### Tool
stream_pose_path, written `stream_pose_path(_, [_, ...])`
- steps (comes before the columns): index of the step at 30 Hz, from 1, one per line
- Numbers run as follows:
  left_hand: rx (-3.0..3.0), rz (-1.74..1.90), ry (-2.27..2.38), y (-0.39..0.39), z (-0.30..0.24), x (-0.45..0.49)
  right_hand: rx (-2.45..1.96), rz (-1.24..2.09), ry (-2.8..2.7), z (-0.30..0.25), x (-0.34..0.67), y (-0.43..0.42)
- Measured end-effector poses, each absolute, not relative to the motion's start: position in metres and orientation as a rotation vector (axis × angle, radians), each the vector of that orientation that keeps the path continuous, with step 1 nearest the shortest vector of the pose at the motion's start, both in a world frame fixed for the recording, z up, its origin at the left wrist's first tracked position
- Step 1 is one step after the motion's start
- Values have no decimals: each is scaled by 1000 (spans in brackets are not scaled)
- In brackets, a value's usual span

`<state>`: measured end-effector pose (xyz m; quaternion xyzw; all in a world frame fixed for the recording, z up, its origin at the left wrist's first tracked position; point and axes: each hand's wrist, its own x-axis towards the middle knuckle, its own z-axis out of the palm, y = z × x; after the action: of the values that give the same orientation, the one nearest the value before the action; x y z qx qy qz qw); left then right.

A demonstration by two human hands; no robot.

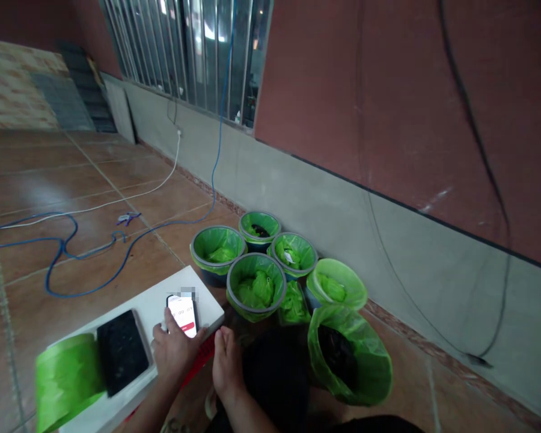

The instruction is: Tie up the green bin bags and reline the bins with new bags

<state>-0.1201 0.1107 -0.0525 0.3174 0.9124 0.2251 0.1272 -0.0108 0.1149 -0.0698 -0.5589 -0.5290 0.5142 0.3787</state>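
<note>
The phone (183, 315) lies lit on the far right part of a white board (207, 308) low at the near left, its screen pale with a red bar along the near edge; the left hand (175, 350) rests on the board's near right edge with a finger stretched up against the phone's left side, touching rather than gripping it, the rest of the fingers loose; the right hand (226, 361) hangs just to the right of it, off the board, fingers relaxed and pointing away, holding nothing. On the same board, to the left of the phone, sits a black flat device (122, 352), and farther left again a bright green roll of bags (65, 379) overhangs the near end; something red (201, 359) shows beneath the board by the left hand, too hidden to tell what.

Just beyond the hands, to the right, stands a cluster of pots lined with green bags (256, 288); four dark-rimmed ones sit close together, touching or nearly so, with two more loosely bagged ones to the right, the nearest of which, a big green bag (350, 355), holds something dark. All stand near the grey base of the wall (324, 198), red-brown above; a barred window (189, 48) sits far left. A blue cable (67, 249) and a white cable (117, 201) trail across the brown tiled floor (36, 174) on the left.
</note>
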Motion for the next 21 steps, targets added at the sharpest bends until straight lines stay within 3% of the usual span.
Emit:
stream_pose_path(14, [1164,787,2491,134,-59,-124,-1376,1533,-1115,-59,-1,109])
stream_pose_path(21, [1069,808,2435,131,-62,-129,-1252,1696,-828,-6,51,92])
